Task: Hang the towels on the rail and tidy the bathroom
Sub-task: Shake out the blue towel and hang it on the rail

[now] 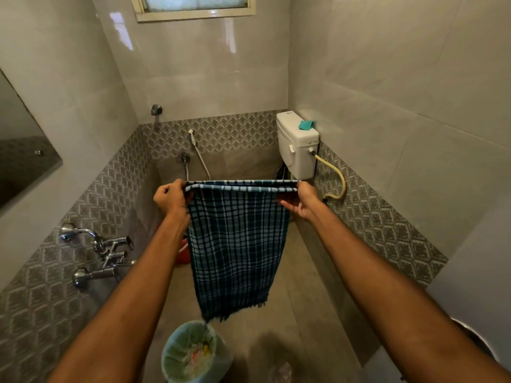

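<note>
Bathroom tiles behind blue checked towel [237, 244], folded double.

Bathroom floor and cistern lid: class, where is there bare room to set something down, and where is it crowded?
Free: the floor between the hanging checked towel and the right wall, and the cistern lid left of the teal cloth. Crowded: the near floor around the lined bin, and the left wall by the taps.

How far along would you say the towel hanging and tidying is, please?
Nothing looks finished: no rail or hung towel is in view. In hand: the left hand and right hand stretch a blue checked towel by its top corners. Left: hanging it, plus tidying.
</note>
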`<state>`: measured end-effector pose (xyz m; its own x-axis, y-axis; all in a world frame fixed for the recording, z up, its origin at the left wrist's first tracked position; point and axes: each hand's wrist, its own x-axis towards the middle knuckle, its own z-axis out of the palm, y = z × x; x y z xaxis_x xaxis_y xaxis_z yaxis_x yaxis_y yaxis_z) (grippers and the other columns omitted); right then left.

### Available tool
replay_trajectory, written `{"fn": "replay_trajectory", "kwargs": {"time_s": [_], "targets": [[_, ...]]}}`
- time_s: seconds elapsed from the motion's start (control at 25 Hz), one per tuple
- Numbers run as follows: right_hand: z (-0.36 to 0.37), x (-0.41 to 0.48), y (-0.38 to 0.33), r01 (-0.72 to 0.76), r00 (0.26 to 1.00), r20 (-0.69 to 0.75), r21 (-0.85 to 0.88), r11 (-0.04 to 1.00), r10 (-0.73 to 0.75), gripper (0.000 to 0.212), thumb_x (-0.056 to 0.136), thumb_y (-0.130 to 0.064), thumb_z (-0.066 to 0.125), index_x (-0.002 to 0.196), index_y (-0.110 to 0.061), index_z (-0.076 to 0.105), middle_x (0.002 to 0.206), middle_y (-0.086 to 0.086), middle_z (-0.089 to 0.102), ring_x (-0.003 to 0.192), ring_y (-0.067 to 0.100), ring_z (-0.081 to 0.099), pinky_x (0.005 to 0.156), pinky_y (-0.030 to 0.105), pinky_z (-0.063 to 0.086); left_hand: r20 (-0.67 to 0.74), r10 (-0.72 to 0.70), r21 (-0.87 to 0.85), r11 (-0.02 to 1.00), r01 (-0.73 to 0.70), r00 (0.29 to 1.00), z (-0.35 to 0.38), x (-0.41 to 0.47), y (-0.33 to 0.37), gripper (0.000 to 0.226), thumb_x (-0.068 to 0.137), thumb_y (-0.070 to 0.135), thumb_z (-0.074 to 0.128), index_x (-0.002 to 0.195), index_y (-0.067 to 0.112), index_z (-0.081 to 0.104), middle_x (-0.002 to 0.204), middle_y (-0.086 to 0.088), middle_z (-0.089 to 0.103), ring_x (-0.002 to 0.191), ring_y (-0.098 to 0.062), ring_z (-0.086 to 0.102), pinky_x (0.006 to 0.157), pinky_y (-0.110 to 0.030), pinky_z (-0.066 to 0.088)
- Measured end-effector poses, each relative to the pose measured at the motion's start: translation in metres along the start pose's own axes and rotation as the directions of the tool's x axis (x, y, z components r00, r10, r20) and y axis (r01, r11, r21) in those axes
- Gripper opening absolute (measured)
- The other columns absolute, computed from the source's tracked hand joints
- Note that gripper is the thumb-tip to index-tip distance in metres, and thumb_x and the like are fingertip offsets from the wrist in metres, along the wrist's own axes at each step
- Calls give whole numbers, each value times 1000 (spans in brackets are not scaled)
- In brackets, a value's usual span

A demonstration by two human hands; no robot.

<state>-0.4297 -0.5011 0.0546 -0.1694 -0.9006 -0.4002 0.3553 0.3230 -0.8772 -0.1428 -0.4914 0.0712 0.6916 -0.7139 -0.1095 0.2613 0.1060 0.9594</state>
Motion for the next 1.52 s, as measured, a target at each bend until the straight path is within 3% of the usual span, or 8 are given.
{"fn": "replay_trajectory", "kwargs": {"time_s": [0.28, 0.6, 0.76, 1.0, 1.12, 1.24, 1.36, 1.52], "targets": [[4, 12, -20, 317, 919, -136, -301, 899, -370, 21, 80, -20, 60, 80, -3, 73, 72, 6, 64, 58, 16, 55, 48, 26, 40, 331, 118, 325, 917, -230, 936, -36, 10, -20, 47, 65, 9, 82, 100, 17, 52, 95, -5, 62, 84, -18, 63, 72, -34, 55], [-36, 17, 0, 274, 956, 98, 34, 961, -276, 3, 81, -3, 72, 83, -2, 70, 77, 4, 69, 68, 11, 65, 59, 20, 54, 574, 368, 607, 410, -681, 732, -47, 12, -26, 15, 76, 11, 61, 87, 19, 66, 86, -9, 67, 87, -25, 60, 73, -40, 51], [-49, 11, 20, 536, 842, 222, -440, 720, -492, 27, 80, 6, 71, 106, 12, 69, 92, 13, 70, 73, 4, 64, 76, 16, 53, 675, 304, 523, 446, -726, 673, -57, 10, -30, 16, 80, -5, 56, 88, 8, 61, 93, -17, 56, 94, -31, 52, 80, -45, 47], [-42, -6, -61, 510, 821, 346, -89, 856, -454, 21, 81, 7, 65, 91, -7, 77, 80, -1, 77, 73, 9, 73, 67, 22, 58, 884, -28, 245, 878, -410, 467, -26, 49, 64, 16, 84, 6, 65, 80, 21, 59, 72, -1, 56, 61, -9, 56, 54, -21, 49], [11, 6, -151, 316, 837, 432, 120, 941, -336, 44, 88, -27, 64, 129, -11, 62, 110, 6, 71, 86, 18, 72, 73, 31, 60, 860, -18, 62, 996, -70, 510, 36, 75, 129, 22, 94, 36, 52, 100, 21, 67, 94, -4, 61, 80, -18, 60, 66, -27, 54], [7, 39, -122, 168, 845, 518, -22, 985, -133, 75, 90, -66, 45, 151, -25, 32, 118, -5, 63, 79, 16, 65, 64, 27, 50, 839, -177, 85, 977, 196, 514, 28, 65, 73, 55, 97, 53, 30, 114, 12, 62, 105, -7, 71, 99, -25, 65, 79, -31, 58], [-57, 41, 34, -163, 758, 618, -130, 978, 208, 62, 88, -56, 60, 132, -12, 61, 110, 23, 65, 94, 43, 62, 72, 37, 47, 622, -327, 238, 944, 227, 711, -47, 31, -39, 39, 93, 50, 49, 98, 16, 68, 83, 4, 77, 89, -23, 70, 67, -26, 59], [-54, 17, 139, -300, 829, 372, -334, 893, 418, 50, 73, -27, 83, 114, -2, 71, 107, 14, 72, 97, 30, 69, 92, 45, 55, 499, -690, 552, 720, 421, 525, -99, 23, -98, 20, 82, 21, 63, 90, 9, 77, 88, -6, 77, 87, -25, 73, 69, -35, 60]]}}
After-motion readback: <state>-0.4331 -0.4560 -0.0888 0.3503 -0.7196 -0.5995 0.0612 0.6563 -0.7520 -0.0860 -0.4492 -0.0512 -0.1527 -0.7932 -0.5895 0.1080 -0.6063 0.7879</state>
